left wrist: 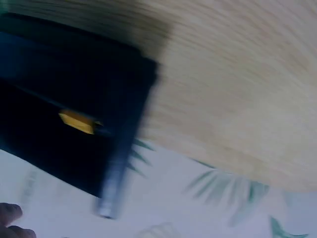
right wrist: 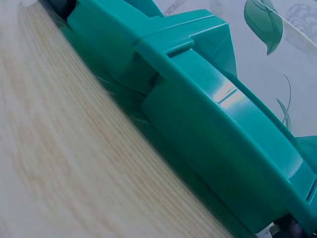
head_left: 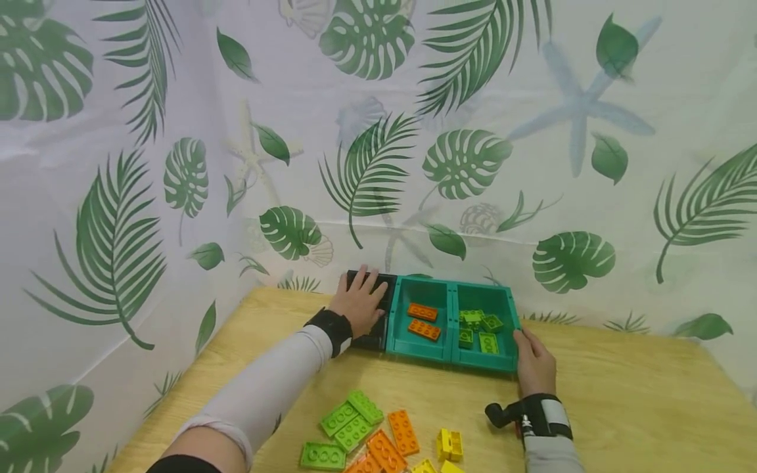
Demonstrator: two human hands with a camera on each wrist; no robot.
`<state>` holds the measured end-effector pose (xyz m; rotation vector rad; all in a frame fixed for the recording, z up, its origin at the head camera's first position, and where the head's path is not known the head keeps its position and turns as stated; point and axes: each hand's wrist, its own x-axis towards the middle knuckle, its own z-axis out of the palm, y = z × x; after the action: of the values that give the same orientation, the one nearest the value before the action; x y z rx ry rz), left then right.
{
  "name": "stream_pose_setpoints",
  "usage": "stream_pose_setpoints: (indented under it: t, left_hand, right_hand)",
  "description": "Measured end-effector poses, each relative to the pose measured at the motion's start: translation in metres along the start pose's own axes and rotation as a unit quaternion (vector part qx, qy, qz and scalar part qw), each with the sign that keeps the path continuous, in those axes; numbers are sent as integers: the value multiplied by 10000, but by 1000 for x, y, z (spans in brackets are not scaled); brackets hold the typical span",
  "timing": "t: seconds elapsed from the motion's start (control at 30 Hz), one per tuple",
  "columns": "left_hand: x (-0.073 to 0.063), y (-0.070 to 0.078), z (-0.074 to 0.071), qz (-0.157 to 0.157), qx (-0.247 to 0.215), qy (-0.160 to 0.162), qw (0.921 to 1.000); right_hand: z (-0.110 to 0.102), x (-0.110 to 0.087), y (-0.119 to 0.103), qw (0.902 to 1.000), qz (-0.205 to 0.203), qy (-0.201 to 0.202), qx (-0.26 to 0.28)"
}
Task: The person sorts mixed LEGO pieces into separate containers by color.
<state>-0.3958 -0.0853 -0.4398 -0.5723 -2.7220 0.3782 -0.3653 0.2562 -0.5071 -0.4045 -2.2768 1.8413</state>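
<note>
My left hand (head_left: 357,305) lies over the black bin (head_left: 372,341) with its fingers spread toward the far rim. In the left wrist view a yellow piece (left wrist: 77,122) shows inside that bin; a bit of the fingers (left wrist: 10,218) is at the lower left corner. My right hand (head_left: 535,361) grips the right-hand wall of the right teal bin (head_left: 483,362), at its outer edge. Green bricks (head_left: 488,342) lie in this bin. Between it and the black one stands another teal bin (head_left: 418,351), holding two orange bricks (head_left: 424,330).
Nearer on the wooden table (head_left: 621,407) are loose green bricks (head_left: 353,431), orange bricks (head_left: 403,432) and yellow bricks (head_left: 449,445). A leaf-printed curtain (head_left: 485,217) hangs right behind the row of bins, and another stretch of it is on the left.
</note>
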Motion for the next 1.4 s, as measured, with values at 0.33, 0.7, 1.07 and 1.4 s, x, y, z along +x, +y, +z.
stream_pose_setpoints:
  t: [0.33, 0.7, 1.07, 1.4]
  left_hand:
    - [-2, 79, -60, 1303, -5, 738, 9887]
    - [-48, 152, -94, 2716, -1406, -1623, 9381]
    - [-60, 171, -71, 3313, -1518, -1332, 9217]
    - [-50, 135, -84, 2651, -3347, -1722, 8877]
  right_hand:
    - [10, 4, -6, 9999, -19, -85, 122]
    - [11, 4, -6, 9995, -197, -73, 243]
    - [-5, 2, 4, 9998, -189, 62, 78]
    - [-5, 1, 2, 9998, -103, -6, -148]
